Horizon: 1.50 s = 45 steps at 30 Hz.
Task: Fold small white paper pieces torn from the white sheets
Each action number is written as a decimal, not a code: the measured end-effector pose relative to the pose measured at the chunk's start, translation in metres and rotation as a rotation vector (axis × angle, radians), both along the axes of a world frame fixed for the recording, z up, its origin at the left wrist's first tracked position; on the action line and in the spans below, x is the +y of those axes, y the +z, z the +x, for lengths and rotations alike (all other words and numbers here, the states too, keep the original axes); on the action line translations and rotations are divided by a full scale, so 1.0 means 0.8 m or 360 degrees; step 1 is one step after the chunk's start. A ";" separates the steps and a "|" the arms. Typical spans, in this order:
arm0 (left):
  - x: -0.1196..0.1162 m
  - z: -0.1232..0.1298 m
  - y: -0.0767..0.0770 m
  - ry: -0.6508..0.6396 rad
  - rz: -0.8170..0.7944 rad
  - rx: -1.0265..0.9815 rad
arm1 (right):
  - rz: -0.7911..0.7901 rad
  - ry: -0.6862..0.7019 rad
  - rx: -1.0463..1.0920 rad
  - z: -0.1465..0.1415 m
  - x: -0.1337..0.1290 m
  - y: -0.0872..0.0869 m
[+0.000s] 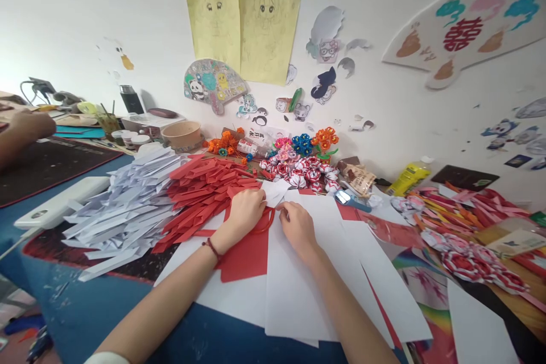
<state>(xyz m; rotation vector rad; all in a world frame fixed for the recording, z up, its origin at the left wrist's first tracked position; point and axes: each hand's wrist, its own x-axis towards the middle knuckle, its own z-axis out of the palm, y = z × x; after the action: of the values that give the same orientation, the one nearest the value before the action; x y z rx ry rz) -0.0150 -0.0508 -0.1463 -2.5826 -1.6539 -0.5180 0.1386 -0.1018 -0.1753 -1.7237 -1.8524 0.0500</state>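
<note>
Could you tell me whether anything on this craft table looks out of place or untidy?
Nothing looks damaged or spilled. The left hand and right hand rest on overlapping white paper sheets and a red sheet. The folded white strips and red strips lie in loose, sprawling heaps, and the table is crowded.

Bare forearms; a dark red cord bracelet (212, 248) circles the left wrist.

In front of me a white wall (405, 102) rises behind the counter (85, 313), which has a blue top. Two yellow drawing sheets (243, 17) hang on the wall, with paper fans (213, 84) and small cartoon cutouts (326, 48) stuck around them. Soft daylight brightens the wall's left side.
</note>
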 end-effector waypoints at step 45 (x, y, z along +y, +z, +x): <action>-0.006 0.001 -0.009 0.0082 0.0043 -0.0034 | -0.0022 0.0131 -0.0122 0.001 -0.004 0.003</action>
<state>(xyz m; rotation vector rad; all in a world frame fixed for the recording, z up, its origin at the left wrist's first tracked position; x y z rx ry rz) -0.0142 -0.0558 -0.1531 -2.5172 -1.7029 -0.5630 0.1396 -0.1048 -0.1726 -1.6793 -1.9829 0.0299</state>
